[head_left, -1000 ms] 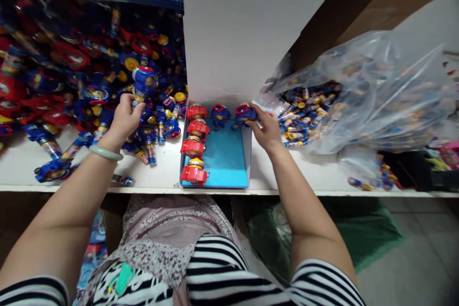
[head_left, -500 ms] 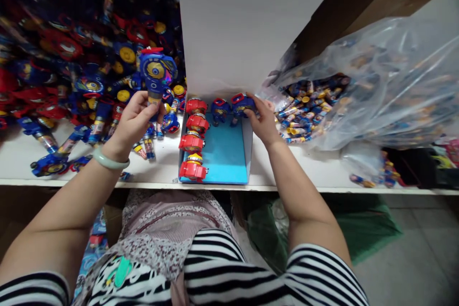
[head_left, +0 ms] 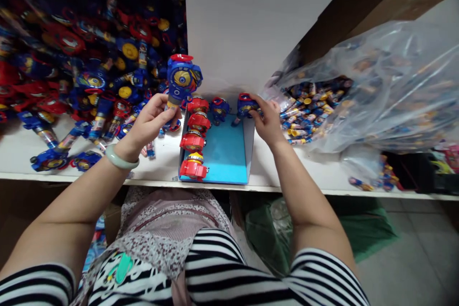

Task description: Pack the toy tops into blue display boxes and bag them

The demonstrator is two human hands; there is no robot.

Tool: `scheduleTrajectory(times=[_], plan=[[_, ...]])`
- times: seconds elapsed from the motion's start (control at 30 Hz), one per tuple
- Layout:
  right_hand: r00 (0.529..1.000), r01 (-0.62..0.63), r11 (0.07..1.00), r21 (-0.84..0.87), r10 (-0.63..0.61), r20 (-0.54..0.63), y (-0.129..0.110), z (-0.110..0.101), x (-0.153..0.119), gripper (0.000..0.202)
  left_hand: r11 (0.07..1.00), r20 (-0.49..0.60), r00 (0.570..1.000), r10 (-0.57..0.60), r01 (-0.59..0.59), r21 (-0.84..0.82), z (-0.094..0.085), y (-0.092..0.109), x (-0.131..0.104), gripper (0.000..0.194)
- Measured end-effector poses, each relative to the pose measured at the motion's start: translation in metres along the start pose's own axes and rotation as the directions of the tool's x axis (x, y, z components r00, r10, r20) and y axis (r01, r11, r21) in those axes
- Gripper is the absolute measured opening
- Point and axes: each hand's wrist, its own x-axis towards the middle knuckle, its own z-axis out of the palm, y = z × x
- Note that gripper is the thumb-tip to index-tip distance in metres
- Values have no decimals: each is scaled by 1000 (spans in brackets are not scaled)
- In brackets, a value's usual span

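A blue toy spinner launcher (head_left: 182, 79) with a yellow-gold disc and a red top piece stands upright in my left hand (head_left: 158, 117), gripped by its tube-shaped handle. My right hand (head_left: 268, 119) is closed round a second blue launcher (head_left: 246, 103) at the far right corner of a shallow blue box (head_left: 229, 158). Inside the box several red launchers (head_left: 193, 141) line the left side. Another blue launcher (head_left: 219, 109) sits at the back, between the red row and my right hand. The handles of the boxed red ones are mostly hidden.
A big heap of red and blue launchers (head_left: 89, 57) fills the left, some lying loose on the white table (head_left: 161, 165). A tall white panel (head_left: 251, 24) rises behind the box. At right, a clear plastic bag (head_left: 387, 91) spills small candy-like tubes (head_left: 308, 110).
My left hand has moved right with its blue launcher, nearer the box. The launcher in my right hand has shifted slightly right and its handle is tilted more.
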Motion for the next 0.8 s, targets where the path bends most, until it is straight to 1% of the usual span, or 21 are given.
scheduleTrajectory(times=[0.07,0.13,0.2,0.27,0.3,0.37,0.4,0.47,0.5,0.53,0.57,0.6,0.63,0.67,0.7,0.73,0.77,0.8], plan=[[997,-2,1000,27,5,-83,3,13,-3,45,1000,-3,1000,17,-17,8,3,-1,1,33],[996,23,1000,21,-21,-87,8,21,-7,46,1000,-1,1000,30,-30,6,5,-1,2,32],[999,52,999,-15,-52,-6,11,20,-9,44,999,6,999,34,-34,-1,5,-1,3,31],[995,45,996,-79,-37,97,7,10,-10,43,999,23,999,32,-32,-12,6,1,4,31],[993,28,993,-113,-14,121,2,2,-9,44,999,39,999,31,-30,-15,8,3,5,30],[994,-3,991,-132,17,105,-20,-14,-5,52,1000,75,997,18,-18,-4,17,8,8,31],[997,-3,996,-94,10,81,-36,-21,-2,62,1000,93,996,14,-15,11,24,12,9,33],[999,20,998,63,-22,39,-73,-30,3,85,998,136,991,13,-21,62,39,22,12,38],[1000,25,989,147,-27,15,-90,-32,4,90,995,169,985,21,-37,91,45,27,13,40],[1000,20,977,211,-18,-12,-105,-33,5,91,991,213,976,33,-59,119,49,30,13,41],[999,6,968,250,5,-45,-116,-32,4,89,986,257,965,43,-83,144,50,32,14,41],[996,-13,963,269,36,-83,-121,-30,2,85,981,281,958,52,-102,168,46,33,14,42],[991,-29,960,280,64,-118,-121,-27,-2,81,973,263,963,64,-119,199,37,30,14,41],[987,-37,956,292,80,-140,-116,-23,-7,78,960,199,977,77,-126,249,25,26,14,41],[987,-35,951,309,82,-141,-107,-17,-12,76,937,104,991,87,-117,329,10,18,14,39],[989,-28,943,331,74,-129,-96,-10,-18,74,897,11,996,92,-87,434,-5,9,13,35],[992,-20,935,355,62,-107,-84,-1,-25,73,831,-54,995,83,-39,555,-19,-2,13,30],[995,-20,926,376,55,-83,-73,9,-31,71,737,-77,996,54,13,676,-31,-13,12,25]])
